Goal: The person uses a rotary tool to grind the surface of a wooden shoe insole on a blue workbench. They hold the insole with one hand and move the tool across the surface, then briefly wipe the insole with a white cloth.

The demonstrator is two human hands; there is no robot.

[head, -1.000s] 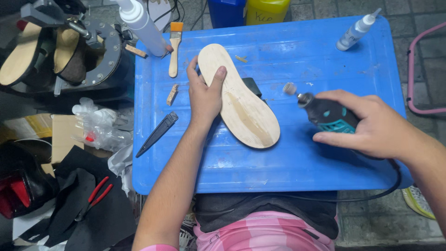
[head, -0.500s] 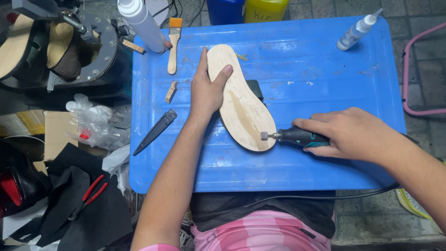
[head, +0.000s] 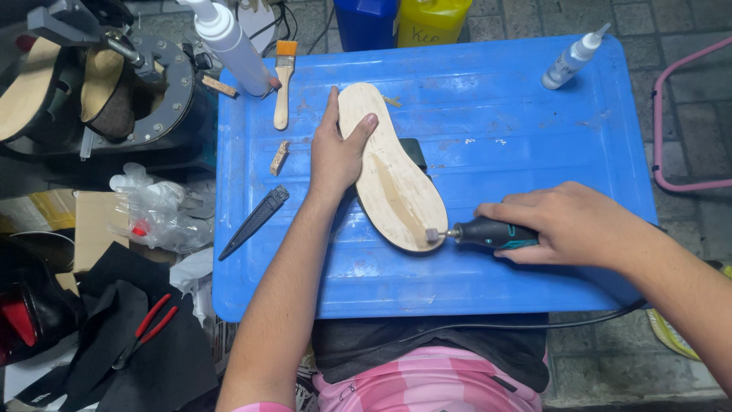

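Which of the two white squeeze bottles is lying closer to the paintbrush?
The larger white bottle at the tray's top left corner; its tip almost meets the orange-bristled brush. The smaller clear bottle lies far off at the top right corner of the blue tray.

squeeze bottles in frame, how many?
2. One white squeeze bottle lies at the blue tray's top-left corner by the brush; a smaller clear one lies at the top-right. Others may be out of frame.
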